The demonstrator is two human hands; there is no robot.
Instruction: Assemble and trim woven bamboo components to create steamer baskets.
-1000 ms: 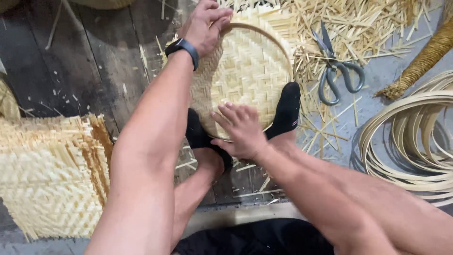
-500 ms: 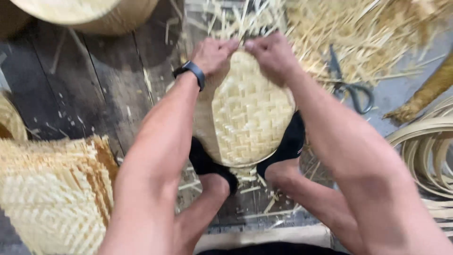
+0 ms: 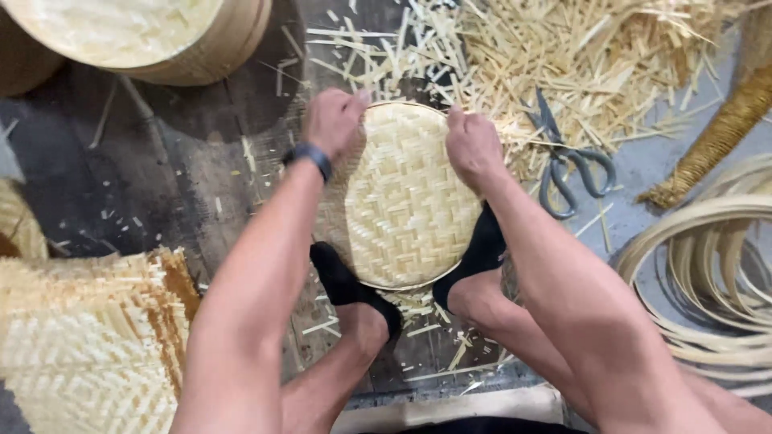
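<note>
I am looking down at a round, pale woven bamboo tray (image 3: 406, 201) lying flat on the dark wooden floor (image 3: 161, 177), its woven face turned up toward me. It is very nearly circular, so I cannot make out a real long axis; it only reads a little longer from near to far. The weave is a tight herringbone of thin straw-coloured strips, bound by a thin hoop at the edge.

My left hand (image 3: 334, 122) is gripping the far-left rim, fingers curled over the edge, a dark band at the wrist. My right hand (image 3: 473, 145) is clamping the far-right rim in the same way. Two feet in black socks (image 3: 347, 283) are pressing against the near edge from left and right.

Grey metal scissors (image 3: 567, 165) are lying just right of the tray, among a heap of loose bamboo offcuts (image 3: 579, 56). Coiled bamboo hoops (image 3: 708, 273) are sitting at the right.
</note>
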